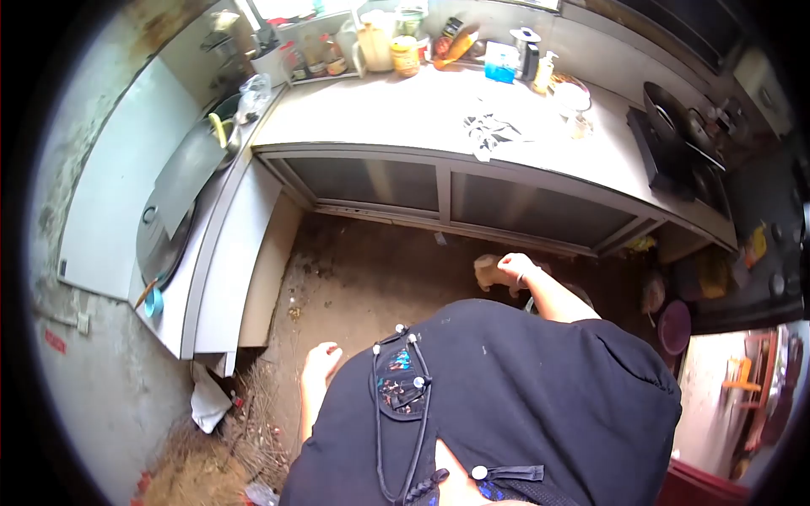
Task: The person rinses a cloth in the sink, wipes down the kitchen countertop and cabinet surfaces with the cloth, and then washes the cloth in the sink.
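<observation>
My left hand (320,364) hangs low beside my dark top, over the brown floor. Its fingers are loosely apart and I see nothing in them. My right hand (515,266) is out in front of me, with a band at the wrist and the fingers curled in. No object shows in it. Right behind it, low down, is a pale beige shape (487,272), perhaps a small animal; I cannot make out its kind or whether my hand touches it. A crumpled black-and-white cloth (489,130) lies on the white counter (380,114), well beyond both hands.
Along the wall stand a pitcher (375,44), a yellow-lidded jar (405,57) and a pump bottle (544,72). A wok (666,110) sits on the stove at right. At left, a metal lid (160,240) covers a built-in pan. Dry twigs (253,413) litter the floor.
</observation>
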